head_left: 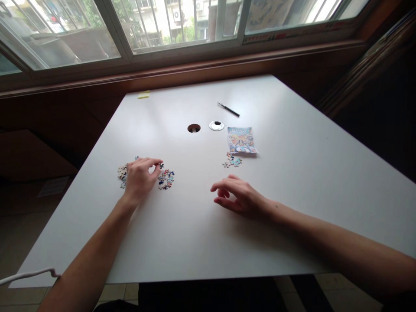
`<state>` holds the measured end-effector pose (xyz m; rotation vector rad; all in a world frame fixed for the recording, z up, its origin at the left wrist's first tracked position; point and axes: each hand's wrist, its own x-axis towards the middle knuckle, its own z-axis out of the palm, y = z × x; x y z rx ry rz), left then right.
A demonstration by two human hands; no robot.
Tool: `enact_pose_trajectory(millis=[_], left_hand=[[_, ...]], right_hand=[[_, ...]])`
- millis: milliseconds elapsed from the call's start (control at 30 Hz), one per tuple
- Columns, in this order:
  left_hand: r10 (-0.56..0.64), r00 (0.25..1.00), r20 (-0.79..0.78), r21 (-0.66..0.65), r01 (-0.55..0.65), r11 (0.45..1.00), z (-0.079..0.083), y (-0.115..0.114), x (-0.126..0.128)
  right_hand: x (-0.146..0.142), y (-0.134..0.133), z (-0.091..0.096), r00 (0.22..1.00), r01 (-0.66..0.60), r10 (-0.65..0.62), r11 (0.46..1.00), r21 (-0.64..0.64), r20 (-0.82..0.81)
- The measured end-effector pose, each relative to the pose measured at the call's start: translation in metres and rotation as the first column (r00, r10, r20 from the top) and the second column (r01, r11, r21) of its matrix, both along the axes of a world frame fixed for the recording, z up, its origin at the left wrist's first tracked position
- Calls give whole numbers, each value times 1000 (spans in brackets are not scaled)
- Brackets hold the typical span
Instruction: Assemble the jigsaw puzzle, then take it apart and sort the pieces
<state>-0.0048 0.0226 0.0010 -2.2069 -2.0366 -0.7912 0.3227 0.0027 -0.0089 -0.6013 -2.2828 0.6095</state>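
My left hand (140, 177) rests on a heap of loose puzzle pieces (166, 179) on the white table (195, 234), its thumb and forefinger pinched on a small piece at the heap's top. My right hand (238, 197) hovers just above the bare table to the right, fingers loosely curled and apart, holding nothing. A few joined puzzle pieces (232, 161) lie beyond it, just below a colourful picture card (241, 140).
A black pen (228, 109) lies farther back. A round cable hole (194, 128) and its silver cap (216, 125) sit mid-table. A yellow sticky note (143, 94) is at the far edge under the window. A white cable (29, 275) crosses the near left corner.
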Motion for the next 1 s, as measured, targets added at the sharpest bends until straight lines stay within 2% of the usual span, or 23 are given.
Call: enact_pose_trajectory(millis=[167,367,500,567,600,667,733,767,867,1000], left_hand=[[33,998,-53,-73,-37,997,-2,0,-6],[-4,998,-68,-123,-5,992,-1,0,0],[-35,997,-73,-133,25,991,5,0,1],[29,997,-73,-74,-34,997,10,2,-10],[96,993,-72,-18,-97,995,13,4,-19],[280,958,-67,113,-272,956,16,7,-38],[391,916,-91,135,-377,916,15,10,-55],[404,908,-113,108,-393,913,13,11,-60],[339,927,-164,3,-343,939,6,13,-63],[281,943,-175,1,-286,958,1,14,-54]], right_hand=[[0,-1,1,1000,7,-7,1000,-3,5],[0,-1,0,1000,2,-2,1000,-5,9],[0,-1,2,1000,5,-5,1000,-4,12],[0,-1,3,1000,9,-9,1000,0,11],[0,-1,4,1000,12,-12,1000,2,9],[0,-1,5,1000,15,-15,1000,0,9],[0,-1,4,1000,13,-13,1000,-2,13],[0,-1,4,1000,10,-10,1000,0,13],[1,0,2,1000,4,-4,1000,1,11],[1,-1,2,1000,8,-8,1000,0,12]])
